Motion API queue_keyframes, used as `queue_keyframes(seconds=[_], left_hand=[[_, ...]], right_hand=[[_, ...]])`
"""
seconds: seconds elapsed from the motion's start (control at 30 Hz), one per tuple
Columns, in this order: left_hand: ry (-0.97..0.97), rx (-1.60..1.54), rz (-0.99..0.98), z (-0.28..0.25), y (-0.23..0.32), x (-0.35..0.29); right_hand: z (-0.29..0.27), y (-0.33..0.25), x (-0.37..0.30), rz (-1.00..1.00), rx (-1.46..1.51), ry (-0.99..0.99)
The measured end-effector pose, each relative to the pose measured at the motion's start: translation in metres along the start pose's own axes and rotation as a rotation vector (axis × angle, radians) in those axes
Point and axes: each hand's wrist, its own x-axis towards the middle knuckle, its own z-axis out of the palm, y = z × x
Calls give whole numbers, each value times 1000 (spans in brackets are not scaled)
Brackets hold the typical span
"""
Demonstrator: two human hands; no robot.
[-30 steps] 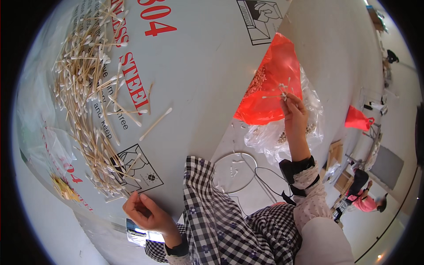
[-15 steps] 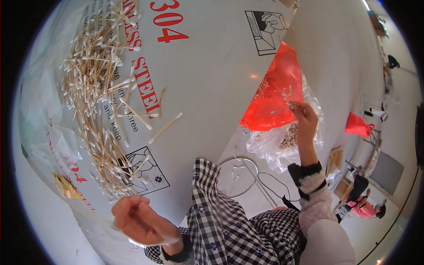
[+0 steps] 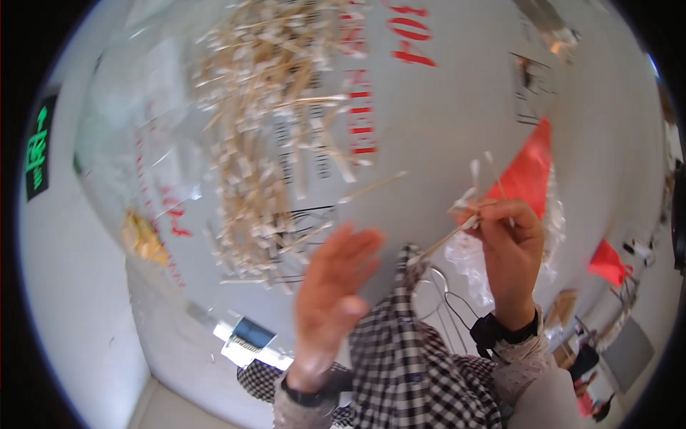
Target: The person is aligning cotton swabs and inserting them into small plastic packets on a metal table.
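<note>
My right hand pinches a few cotton swabs between thumb and fingertips, their white tips and thin sticks poking out in different directions. Beside it, my left hand hovers over the near table edge, blurred, with fingers stretched out and nothing visible in it. A large loose heap of cotton swabs covers the left part of the table, and a single swab lies apart to its right. Partly behind my right hand is a red plastic bag; a clear plastic bag shows below it.
Clear plastic film lies at the table's left side, with a yellow bundle near the edge. A metal ring-topped stool stands below. Another red bag and a person in pink are farther off right.
My right hand has moved away from the red bag toward my body, still holding swabs. My left hand has risen and moved right, its fingers straightening. The whole view has shifted.
</note>
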Motion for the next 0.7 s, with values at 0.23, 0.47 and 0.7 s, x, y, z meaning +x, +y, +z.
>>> queue_keyframes(seconds=[0.23, 0.47, 0.7], left_hand=[[36, -459, 0, 5, -10, 3], [30, -681, 266, -22, -20, 14], [-92, -974, 371, -26, -38, 20]], right_hand=[[82, 7, 8, -14, -154, -401], [94, 1, 0, 80, -548, -585], [102, -2, -12, 161, -403, -571]])
